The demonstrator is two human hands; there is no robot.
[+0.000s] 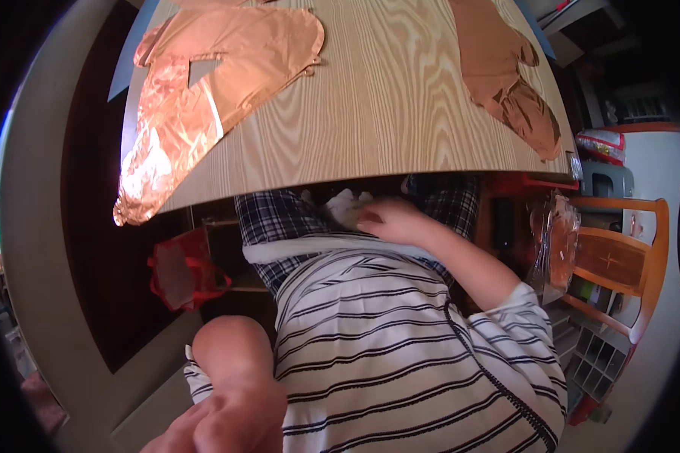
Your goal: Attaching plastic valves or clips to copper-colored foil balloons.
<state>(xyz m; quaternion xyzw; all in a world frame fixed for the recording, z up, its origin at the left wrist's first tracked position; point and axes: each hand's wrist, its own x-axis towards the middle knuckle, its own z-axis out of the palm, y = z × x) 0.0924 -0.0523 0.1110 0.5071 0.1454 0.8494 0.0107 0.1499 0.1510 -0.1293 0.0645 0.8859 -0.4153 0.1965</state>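
Note:
My right hand (391, 219) is low over my lap, just below the table's near edge. Its fingers are bent and closed at a crumpled white, soft-looking bundle (344, 208), partly in shadow; its exact kind is unclear. My left hand (227, 419) is raised close at the lower left with the elbow bent. Its knuckles show, but the fingertips run out of the picture, so what it holds, if anything, is hidden. On the wood-grain table (378, 98) lie flat, uninflated copper-coloured foil balloons: a large one (261, 49) with a triangular opening at left, and another (495, 64) at right.
A red bag (185, 272) hangs below the table at left. At right stands a wooden chair (619, 260), with a clear plastic package (557, 241) holding something copper-coloured beside it. A grey plastic stool (610, 179) and a compartmented rack (597, 359) are farther right.

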